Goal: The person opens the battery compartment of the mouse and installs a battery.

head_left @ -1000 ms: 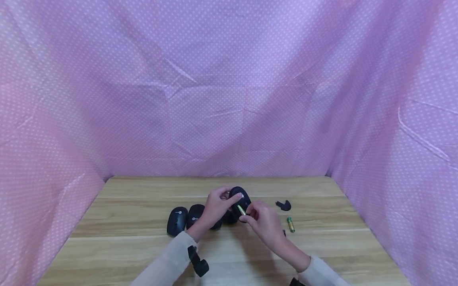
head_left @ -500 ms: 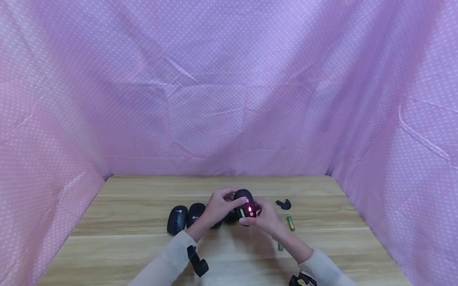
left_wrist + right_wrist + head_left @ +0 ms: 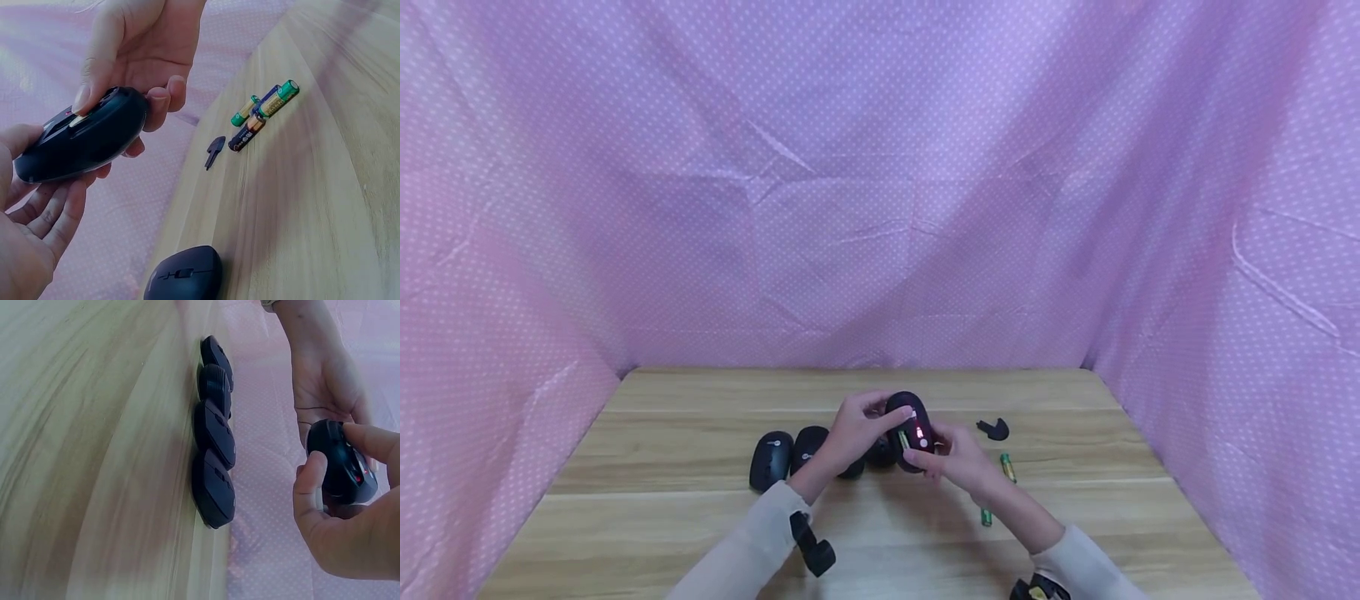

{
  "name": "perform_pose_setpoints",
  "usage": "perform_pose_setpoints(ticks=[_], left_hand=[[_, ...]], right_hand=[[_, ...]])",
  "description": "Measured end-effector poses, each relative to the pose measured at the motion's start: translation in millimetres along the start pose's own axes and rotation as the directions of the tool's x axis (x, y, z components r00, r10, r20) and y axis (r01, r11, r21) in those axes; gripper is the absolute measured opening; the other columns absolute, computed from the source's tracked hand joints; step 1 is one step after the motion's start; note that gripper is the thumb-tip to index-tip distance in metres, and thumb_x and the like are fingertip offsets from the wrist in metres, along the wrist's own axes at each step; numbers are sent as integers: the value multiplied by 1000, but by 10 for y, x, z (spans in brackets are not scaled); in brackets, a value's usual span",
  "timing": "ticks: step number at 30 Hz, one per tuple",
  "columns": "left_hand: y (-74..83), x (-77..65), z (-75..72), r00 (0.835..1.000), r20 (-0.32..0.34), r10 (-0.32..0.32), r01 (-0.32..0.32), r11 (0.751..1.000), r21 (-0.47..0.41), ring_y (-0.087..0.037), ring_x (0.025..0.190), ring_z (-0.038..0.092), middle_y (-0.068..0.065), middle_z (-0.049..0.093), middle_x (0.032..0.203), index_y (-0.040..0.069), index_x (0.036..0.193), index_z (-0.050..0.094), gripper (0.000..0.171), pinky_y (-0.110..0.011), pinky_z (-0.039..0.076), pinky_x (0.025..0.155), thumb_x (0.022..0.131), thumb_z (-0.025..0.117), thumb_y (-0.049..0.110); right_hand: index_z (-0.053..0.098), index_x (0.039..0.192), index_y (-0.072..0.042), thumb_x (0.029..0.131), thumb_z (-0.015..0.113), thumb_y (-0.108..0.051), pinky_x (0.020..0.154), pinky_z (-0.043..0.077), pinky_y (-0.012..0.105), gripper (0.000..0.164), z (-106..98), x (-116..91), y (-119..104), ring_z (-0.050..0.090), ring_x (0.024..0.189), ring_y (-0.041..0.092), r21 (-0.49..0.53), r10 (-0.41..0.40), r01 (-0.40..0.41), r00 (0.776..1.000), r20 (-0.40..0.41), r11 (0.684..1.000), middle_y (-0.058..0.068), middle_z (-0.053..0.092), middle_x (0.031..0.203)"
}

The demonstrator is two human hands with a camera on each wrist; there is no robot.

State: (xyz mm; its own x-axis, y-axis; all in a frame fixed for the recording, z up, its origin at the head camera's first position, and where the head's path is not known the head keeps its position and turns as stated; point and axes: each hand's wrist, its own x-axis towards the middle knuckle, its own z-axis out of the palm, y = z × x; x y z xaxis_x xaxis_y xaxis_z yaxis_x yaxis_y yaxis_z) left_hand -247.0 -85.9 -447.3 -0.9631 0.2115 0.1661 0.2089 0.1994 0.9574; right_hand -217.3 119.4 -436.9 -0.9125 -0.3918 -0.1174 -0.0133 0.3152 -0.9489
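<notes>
A black computer mouse [image 3: 919, 422] is held above the table with its underside up, a red light glowing there. My left hand [image 3: 853, 430] grips its far left side, thumb across the underside. At the right side, my right hand [image 3: 959, 460] holds it too, with its thumb [image 3: 90, 94] pressing beside the battery slot in the left wrist view. A green and gold battery [image 3: 904, 439] lies in that slot. To the right on the table is a small black battery cover [image 3: 996, 430]. Nearer me lie loose batteries [image 3: 1007, 468], partly hidden by my right arm.
Several more black mice [image 3: 214, 487] stand in a row on the wooden table [image 3: 700, 533], left of and under the hands. In the left wrist view a black and gold battery [image 3: 247, 132] lies among green ones [image 3: 280, 98]. A pink dotted cloth [image 3: 880, 250] surrounds the table.
The battery that my right fingers held tilted at the slot now lies inside it, and the red light has come on. My right hand has shifted to grip the mouse's side.
</notes>
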Motion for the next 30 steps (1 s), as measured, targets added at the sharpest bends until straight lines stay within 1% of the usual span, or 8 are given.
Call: perform_pose_setpoints(ticks=[5,7,11,14,17,21,26,30], left_hand=[[4,-2,13,1000,9,-19,19,1000,-18,-14,78,63,-6,73,97,13,115,75,34,-48,62,73,93,75,38],[6,-3,22,1000,9,-24,24,999,-22,-13,76,63,-7,73,95,11,115,75,33,-51,62,73,93,75,36],[10,-6,37,1000,12,-26,26,999,-31,-12,76,62,-9,74,97,10,116,75,32,-43,62,68,93,75,32],[11,-8,46,1000,16,-22,23,999,-36,-12,79,63,-10,75,101,9,118,75,33,-35,60,65,93,76,30],[11,-8,49,1000,19,-19,20,999,-34,-13,82,63,-11,75,105,9,120,74,35,-30,59,65,93,76,29],[22,-12,44,1000,23,-19,20,999,-30,-12,81,62,-11,75,103,8,121,74,35,-27,57,64,93,76,29],[14,-8,34,999,38,-19,20,999,-31,-12,79,63,-11,76,102,8,120,74,34,-25,57,63,93,76,29],[-1,13,22,998,49,-29,30,999,-22,-12,78,63,-12,76,104,8,121,74,37,-29,59,64,93,75,31]], right_hand=[[58,136,2,91,77,-24,61,55,30,55,9,3,-3,62,69,19,26,23,-23,1000,4,999,10,69,99],[58,136,3,91,78,-24,60,54,29,56,15,4,-10,62,68,18,37,33,-34,999,5,999,11,69,99],[58,134,3,90,79,-23,61,54,29,55,26,5,-25,63,69,18,50,56,-56,998,1,997,11,69,103],[61,130,3,89,79,-22,61,54,30,51,33,6,-28,64,69,18,57,63,-62,998,-5,996,11,70,103],[62,126,4,89,79,-21,61,55,30,48,39,10,-17,64,69,18,66,60,-60,998,-11,996,10,70,102],[63,124,4,89,79,-19,63,57,31,45,38,18,-2,66,71,19,70,57,-57,998,-9,996,9,71,103],[62,125,4,90,78,-20,66,59,33,45,21,27,-2,67,74,19,38,52,-52,999,8,998,10,71,104],[59,130,4,91,77,-22,68,60,33,51,12,31,-8,67,76,20,27,60,-60,998,25,998,12,70,107]])
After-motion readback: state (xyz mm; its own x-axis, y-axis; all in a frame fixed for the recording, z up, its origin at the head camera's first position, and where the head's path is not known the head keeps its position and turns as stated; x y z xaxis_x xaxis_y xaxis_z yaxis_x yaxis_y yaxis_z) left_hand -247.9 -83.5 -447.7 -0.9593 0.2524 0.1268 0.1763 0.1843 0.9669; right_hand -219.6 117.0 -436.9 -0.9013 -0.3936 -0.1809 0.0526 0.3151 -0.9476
